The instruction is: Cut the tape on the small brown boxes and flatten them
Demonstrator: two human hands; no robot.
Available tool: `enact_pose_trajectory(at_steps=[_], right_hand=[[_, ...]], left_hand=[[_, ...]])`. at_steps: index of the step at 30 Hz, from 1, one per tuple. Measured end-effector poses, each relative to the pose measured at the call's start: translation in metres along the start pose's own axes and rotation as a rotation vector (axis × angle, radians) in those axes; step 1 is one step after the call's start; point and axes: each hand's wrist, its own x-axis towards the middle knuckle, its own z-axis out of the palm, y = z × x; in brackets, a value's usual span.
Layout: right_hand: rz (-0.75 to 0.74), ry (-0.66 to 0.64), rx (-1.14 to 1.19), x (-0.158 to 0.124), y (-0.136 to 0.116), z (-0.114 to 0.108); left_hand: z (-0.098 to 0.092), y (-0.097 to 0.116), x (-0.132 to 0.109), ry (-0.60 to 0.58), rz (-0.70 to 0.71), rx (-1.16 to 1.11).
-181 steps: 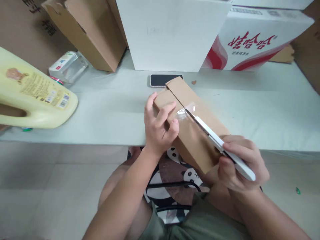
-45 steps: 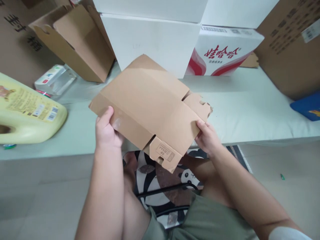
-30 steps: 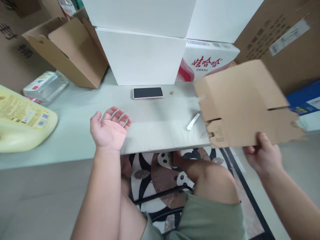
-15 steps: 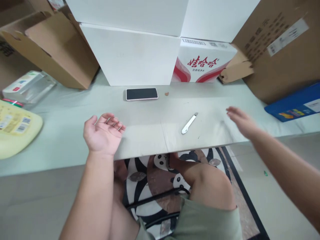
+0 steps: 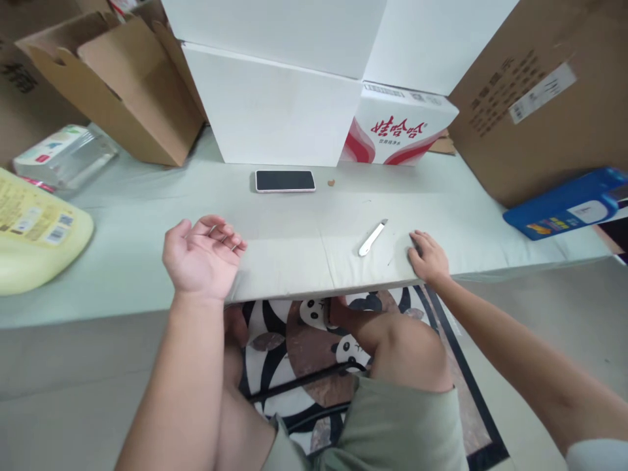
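Utility knife (image 5: 373, 238) lying on pale cloth (image 5: 304, 242) — well to its left, left hand (image 5: 201, 258) palm up, half open, empty; then phone (image 5: 285, 181); just right of the knife, right hand (image 5: 430, 258) palm down — loosely open, resting on the cloth.

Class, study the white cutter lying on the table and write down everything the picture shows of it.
The white cutter is slim, with a smooth, plastic-looking handle rounded at the near end. A short, dark blade tip shows at the far end. It lies slantwise on the pale green cloth, pointing forward and to the right. The right hand rests close on its right; no hand touches it.
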Motion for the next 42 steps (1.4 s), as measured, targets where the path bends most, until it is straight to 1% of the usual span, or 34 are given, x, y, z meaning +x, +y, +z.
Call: enact_pose_trajectory(at_steps=[6, 11, 16, 19, 22, 27, 29, 31, 33, 35, 37, 39, 42], right_hand=[[0.006, 0.017, 0.011, 0.001, 0.000, 0.001], [0.023, 0.034, 0.023, 0.001, 0.001, 0.001], [0.023, 0.036, 0.035, 0.001, 0.000, 0.000], [0.030, 0.042, 0.041, 0.000, 0.000, 0.001], [0.035, 0.042, 0.051, 0.000, 0.001, 0.001], [0.060, 0.043, 0.068, -0.003, 0.001, 0.001], [0.068, 0.050, 0.071, -0.005, 0.000, 0.001], [0.078, 0.060, 0.072, -0.006, -0.001, 0.000], [0.082, 0.066, 0.074, -0.006, -0.001, -0.001], [0.080, 0.068, 0.077, -0.006, -0.001, 0.000], [0.080, 0.068, 0.077, -0.006, -0.002, 0.000], [0.083, 0.066, 0.074, -0.006, -0.004, -0.001], [0.084, 0.053, 0.066, -0.005, -0.009, -0.005]], left_hand=[[-0.019, 0.012, -0.007, 0.060, 0.014, -0.046], [-0.027, 0.015, -0.010, 0.032, 0.030, -0.045], [-0.028, 0.012, -0.007, -0.009, 0.063, 0.003], [-0.029, 0.007, -0.004, -0.053, 0.076, 0.047], [-0.029, 0.001, -0.004, -0.064, 0.082, 0.073], [-0.016, -0.001, -0.013, -0.065, 0.068, 0.079], [-0.010, 0.000, -0.016, -0.079, 0.093, 0.071], [-0.009, -0.001, -0.017, -0.105, 0.128, 0.073], [-0.012, -0.006, -0.014, -0.108, 0.130, 0.094], [-0.019, -0.012, -0.009, -0.065, 0.081, 0.141], [-0.026, -0.015, -0.003, -0.058, 0.075, 0.153], [-0.029, -0.014, 0.002, -0.068, 0.083, 0.140], [-0.029, -0.008, 0.006, -0.054, 0.071, 0.098]])
